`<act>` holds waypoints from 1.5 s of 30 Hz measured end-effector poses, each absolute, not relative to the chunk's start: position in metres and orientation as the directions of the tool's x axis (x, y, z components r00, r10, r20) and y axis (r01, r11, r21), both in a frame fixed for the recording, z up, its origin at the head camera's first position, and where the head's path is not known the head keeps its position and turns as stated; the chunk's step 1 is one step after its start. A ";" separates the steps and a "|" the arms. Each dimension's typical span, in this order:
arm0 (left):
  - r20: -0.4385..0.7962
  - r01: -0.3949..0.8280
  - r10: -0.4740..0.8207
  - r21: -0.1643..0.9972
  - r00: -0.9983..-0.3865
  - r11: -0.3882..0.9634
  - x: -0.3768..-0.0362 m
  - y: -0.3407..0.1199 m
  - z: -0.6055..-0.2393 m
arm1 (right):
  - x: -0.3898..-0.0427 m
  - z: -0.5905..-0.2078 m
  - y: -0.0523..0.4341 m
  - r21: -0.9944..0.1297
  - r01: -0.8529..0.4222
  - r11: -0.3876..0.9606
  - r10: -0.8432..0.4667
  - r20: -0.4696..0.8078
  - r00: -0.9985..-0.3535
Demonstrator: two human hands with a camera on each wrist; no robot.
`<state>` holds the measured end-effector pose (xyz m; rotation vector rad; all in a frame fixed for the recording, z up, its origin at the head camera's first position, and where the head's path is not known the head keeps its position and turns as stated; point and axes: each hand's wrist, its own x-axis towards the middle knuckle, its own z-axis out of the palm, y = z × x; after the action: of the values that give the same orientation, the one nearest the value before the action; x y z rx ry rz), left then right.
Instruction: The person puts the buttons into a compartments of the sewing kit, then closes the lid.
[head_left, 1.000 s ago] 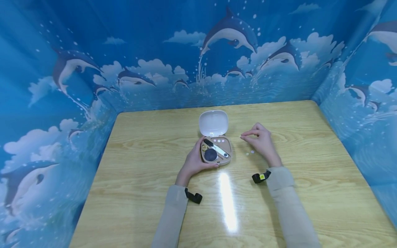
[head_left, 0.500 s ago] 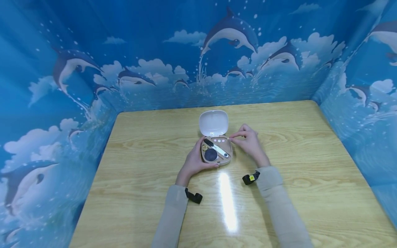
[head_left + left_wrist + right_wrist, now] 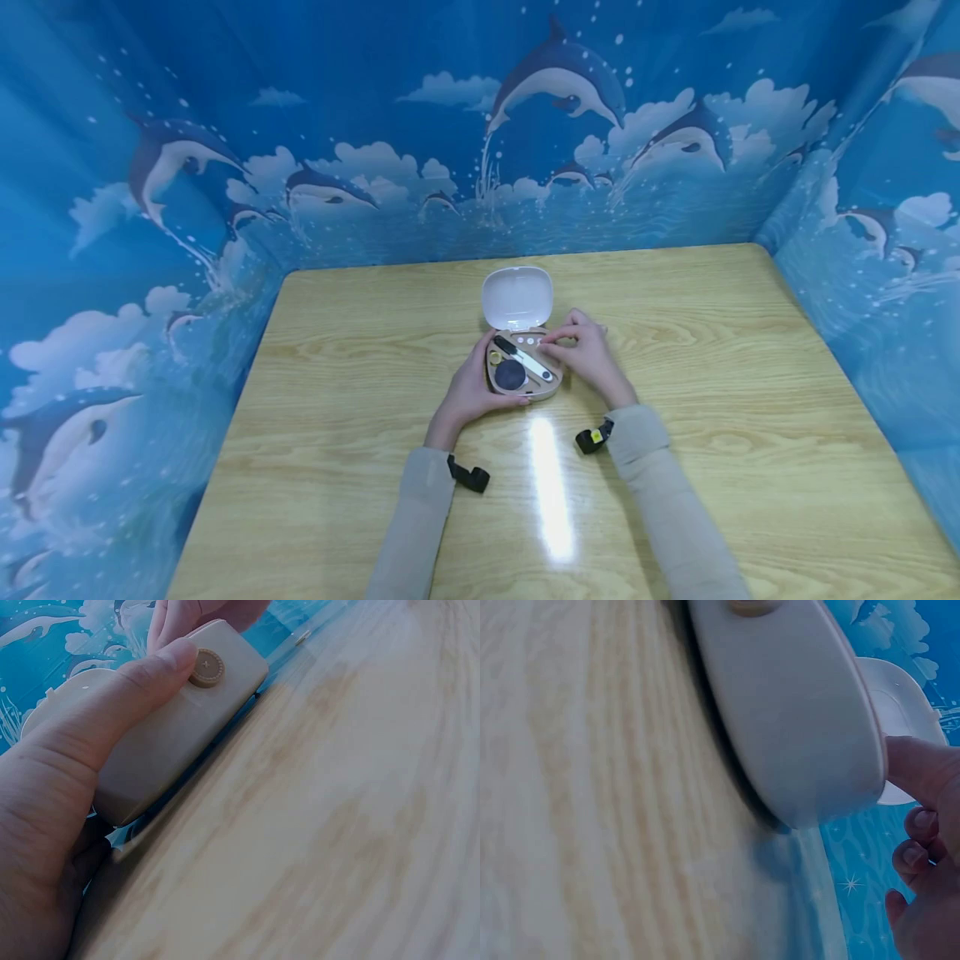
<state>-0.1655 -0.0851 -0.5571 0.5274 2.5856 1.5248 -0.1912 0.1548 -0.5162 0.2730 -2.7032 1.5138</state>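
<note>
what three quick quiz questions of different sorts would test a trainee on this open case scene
1. True or false: the white hinged lid of the small beige plastic case stands open.
2. Which hand steadies the case from its side? A) left hand B) right hand C) neither
3. Fill in: the right hand's fingertips are at the row of small white ____ near the case's hinge edge.

Key:
1. True
2. A; the left wrist view shows the thumb lying along the case wall.
3. discs
</note>
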 end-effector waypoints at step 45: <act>0.093 0.244 0.340 0.868 -0.936 0.433 -0.165 -0.085 -0.555 | -0.191 -0.523 0.148 -0.792 -0.231 0.565 -0.149 0.178 -0.973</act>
<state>-0.1648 -0.0851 -0.5553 0.5264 2.5776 1.5354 -0.1909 0.1477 -0.5226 0.3289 -2.6977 1.3863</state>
